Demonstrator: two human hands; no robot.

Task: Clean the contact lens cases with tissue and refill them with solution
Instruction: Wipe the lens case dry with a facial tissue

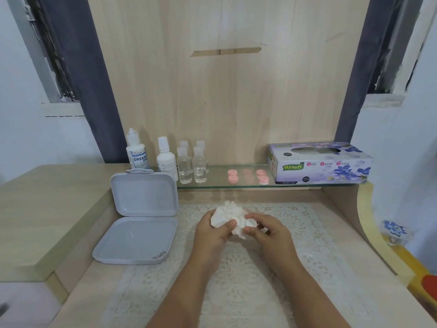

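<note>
So the white contact lens case (247, 223) is held up over the lace mat (236, 280), long axis running roughly 9 to 3 o'clock, wells facing up toward the camera. It's smooth, glossy plastic with two round cups. The right hand (267, 229) pinches its 3 o'clock end, thumb underneath and fingers curled on top. The left hand (212, 229) is curled round a crumpled wad of white tissue (227, 213), soft and wrinkly, pressed against the case's 9 o'clock end, so the case sits right between the two hands.

Up at 12 o'clock on the glass shelf (224, 184) there are pink round caps (233, 175) in pairs, four small clear bottles (192, 165) and two white solution bottles (137, 151). At 2 o'clock is a purple floral tissue box (319, 163). At 9 o'clock a grey plastic box (142, 216) with rounded corners lies open, lid standing upright.
</note>
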